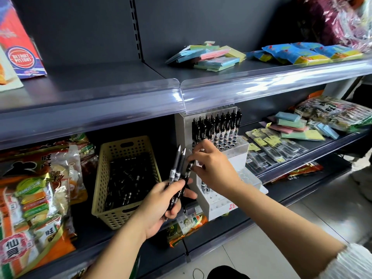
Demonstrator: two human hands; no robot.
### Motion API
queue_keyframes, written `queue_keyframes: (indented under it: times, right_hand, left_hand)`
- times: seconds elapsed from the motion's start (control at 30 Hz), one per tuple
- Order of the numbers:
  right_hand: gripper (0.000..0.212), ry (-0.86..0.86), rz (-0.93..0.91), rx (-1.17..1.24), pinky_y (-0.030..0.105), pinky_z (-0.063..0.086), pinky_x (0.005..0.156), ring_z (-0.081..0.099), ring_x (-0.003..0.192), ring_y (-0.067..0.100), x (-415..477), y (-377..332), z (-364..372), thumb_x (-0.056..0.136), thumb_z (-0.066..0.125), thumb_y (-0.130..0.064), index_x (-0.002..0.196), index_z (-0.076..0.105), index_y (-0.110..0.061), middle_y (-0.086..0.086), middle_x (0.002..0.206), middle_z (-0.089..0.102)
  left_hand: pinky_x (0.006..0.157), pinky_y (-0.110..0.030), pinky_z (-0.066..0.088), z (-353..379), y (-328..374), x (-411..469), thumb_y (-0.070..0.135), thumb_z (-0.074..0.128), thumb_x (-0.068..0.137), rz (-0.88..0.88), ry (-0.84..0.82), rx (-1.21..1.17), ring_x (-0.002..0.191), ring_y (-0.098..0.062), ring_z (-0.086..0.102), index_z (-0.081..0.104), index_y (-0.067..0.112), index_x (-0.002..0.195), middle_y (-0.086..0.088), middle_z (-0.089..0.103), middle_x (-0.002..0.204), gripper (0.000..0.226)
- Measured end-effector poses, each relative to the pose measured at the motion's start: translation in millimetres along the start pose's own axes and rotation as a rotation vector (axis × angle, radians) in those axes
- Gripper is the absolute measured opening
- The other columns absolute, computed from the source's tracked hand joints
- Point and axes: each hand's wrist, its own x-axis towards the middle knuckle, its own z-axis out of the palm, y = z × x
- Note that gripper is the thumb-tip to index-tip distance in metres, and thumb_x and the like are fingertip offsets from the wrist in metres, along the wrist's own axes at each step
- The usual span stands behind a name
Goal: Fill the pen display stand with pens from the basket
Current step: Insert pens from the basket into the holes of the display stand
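On the middle shelf, left of centre, a beige perforated basket (103,178) holds a loose heap of black pens (128,178). Just right of it stands the white pen display stand (221,206), its far rows filled with upright pens (217,127) and its near holes mostly bare. In front of the gap between basket and stand, the left hand (161,206) has its fingers curled round a bundle of pens (177,168), tips pointing up. The right hand (215,170), near the stand's left edge, pinches one pen (189,168) between thumb and fingertips (its lower end runs down into the bundle, so I cannot tell whether the left hand also grips it). Snack bags (36,198) fill the shelf at far left; sticky notes (209,57) lie on the shelf above.
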Motion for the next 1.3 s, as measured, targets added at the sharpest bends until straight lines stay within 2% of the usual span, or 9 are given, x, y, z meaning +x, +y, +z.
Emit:
queue_keyframes:
  times: [0.23, 0.33, 0.43, 0.6, 0.73, 0.87, 1.0, 1.17, 1.3]
  right_hand:
    - [0.018, 0.039, -0.033, 0.094, 0.032, 0.052, 0.066, 0.062, 0.074, 0.021, -7, 14, -5, 0.080, 0.066, -0.009, 0.097, 0.073, -0.009, 0.007, 0.093, 0.061]
    - [0.019, 0.180, 0.146, 0.207, 0.029, 0.052, 0.068, 0.058, 0.070, 0.012, -8, 17, -14, 0.083, 0.067, -0.006, 0.102, 0.069, -0.005, -0.002, 0.085, 0.060]
    - [0.014, 0.286, 0.410, 0.350, 0.034, 0.055, 0.069, 0.063, 0.068, 0.014, -3, 26, -25, 0.088, 0.062, -0.006, 0.097, 0.055, -0.014, -0.010, 0.079, 0.060]
    - [0.024, 0.367, 0.625, 0.500, 0.049, 0.057, 0.073, 0.068, 0.073, 0.024, 13, 48, -32, 0.095, 0.052, -0.011, 0.077, 0.046, -0.026, 0.006, 0.084, 0.065]
    - [0.006, 0.318, 0.676, 0.468, 0.048, 0.057, 0.075, 0.067, 0.072, 0.017, 22, 56, -27, 0.096, 0.050, -0.016, 0.090, 0.053, -0.014, 0.005, 0.083, 0.065]
    - [0.018, 0.213, 0.676, 0.341, 0.045, 0.055, 0.078, 0.067, 0.078, 0.019, 32, 58, -19, 0.095, 0.053, -0.019, 0.108, 0.061, -0.010, 0.002, 0.092, 0.067]
    - [0.027, 0.074, 0.631, 0.149, 0.020, 0.042, 0.072, 0.063, 0.086, 0.021, 38, 60, -16, 0.094, 0.055, -0.018, 0.115, 0.062, -0.004, 0.010, 0.104, 0.069]
    - [0.021, -0.002, 0.598, -0.008, 0.022, 0.042, 0.067, 0.065, 0.086, 0.024, 36, 65, -15, 0.091, 0.057, -0.020, 0.107, 0.064, -0.007, 0.009, 0.096, 0.072]
    - [0.014, -0.040, 0.559, -0.057, 0.024, 0.045, 0.065, 0.066, 0.087, 0.024, 36, 66, -13, 0.087, 0.061, -0.018, 0.095, 0.067, -0.008, 0.006, 0.092, 0.073]
  left_hand:
    - [0.035, -0.015, 0.018, 2, 2, -1, 0.034, 0.040, 0.096, 0.044, 0.012, -0.023, 0.034, -0.005, 0.030, 0.065, 0.008, 0.107, -0.009, 0.068, 0.071, 0.038]
    - [0.037, -0.015, 0.020, 0, 1, 0, 0.037, 0.042, 0.094, 0.069, 0.086, -0.011, 0.038, -0.005, 0.033, 0.065, 0.012, 0.105, -0.003, 0.065, 0.065, 0.036]
    - [0.037, -0.016, 0.019, -1, -1, 2, 0.032, 0.043, 0.096, 0.064, 0.127, -0.019, 0.039, -0.005, 0.033, 0.065, 0.013, 0.106, 0.000, 0.061, 0.061, 0.031]
    - [0.037, -0.016, 0.018, -1, 1, 4, 0.020, 0.049, 0.094, 0.046, 0.155, -0.031, 0.041, -0.006, 0.032, 0.068, 0.014, 0.105, 0.000, 0.059, 0.063, 0.023]
    - [0.037, -0.016, 0.020, -1, 4, 3, 0.021, 0.054, 0.091, 0.039, 0.169, -0.030, 0.042, -0.007, 0.032, 0.068, 0.014, 0.104, -0.001, 0.059, 0.067, 0.020]
    - [0.036, -0.016, 0.022, -3, 3, 4, 0.026, 0.061, 0.088, 0.022, 0.203, -0.023, 0.045, -0.006, 0.036, 0.065, 0.008, 0.100, 0.000, 0.058, 0.073, 0.022]
    - [0.037, -0.015, 0.027, -6, 3, 5, 0.035, 0.064, 0.086, 0.008, 0.250, 0.007, 0.046, -0.004, 0.037, 0.059, 0.008, 0.089, 0.001, 0.048, 0.075, 0.027]
    - [0.040, -0.014, 0.027, -9, 1, 3, 0.043, 0.060, 0.085, 0.023, 0.262, 0.023, 0.049, -0.005, 0.033, 0.061, 0.017, 0.103, 0.001, 0.041, 0.071, 0.032]
    - [0.040, -0.014, 0.028, -11, 0, 4, 0.043, 0.060, 0.085, 0.034, 0.271, 0.017, 0.051, -0.005, 0.034, 0.061, 0.018, 0.102, 0.001, 0.041, 0.071, 0.030]
